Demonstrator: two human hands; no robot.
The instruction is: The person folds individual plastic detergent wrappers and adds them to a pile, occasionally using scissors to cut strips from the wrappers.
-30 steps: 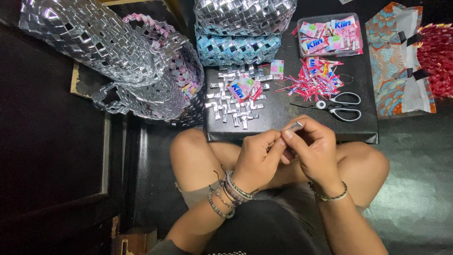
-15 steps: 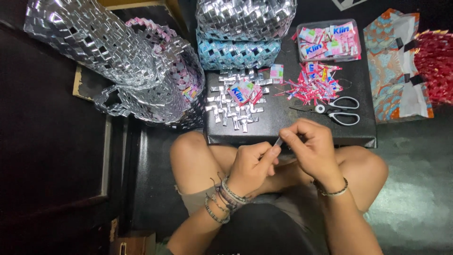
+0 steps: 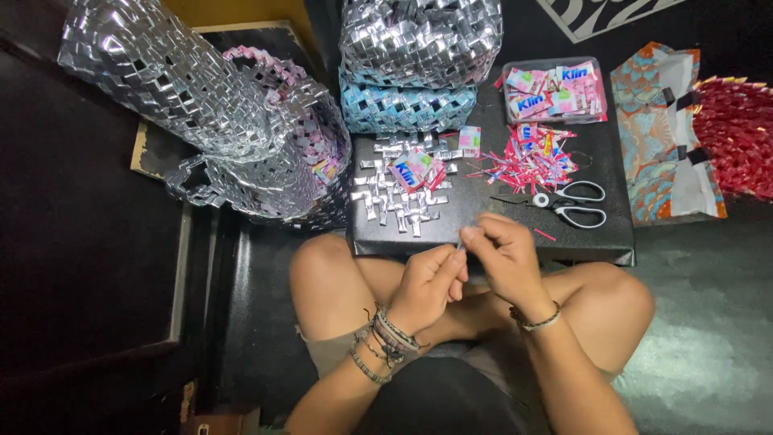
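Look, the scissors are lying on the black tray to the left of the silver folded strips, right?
Not quite. The scissors do lie on the black tray, but to the right of the silver strips, not the left. The head view shows this. Both hands, left and right, meet just below the tray.

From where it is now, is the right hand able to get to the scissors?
Probably yes: the right hand is just short of the scissors on the black board, nothing lying between, though its fingers are pinching something small.
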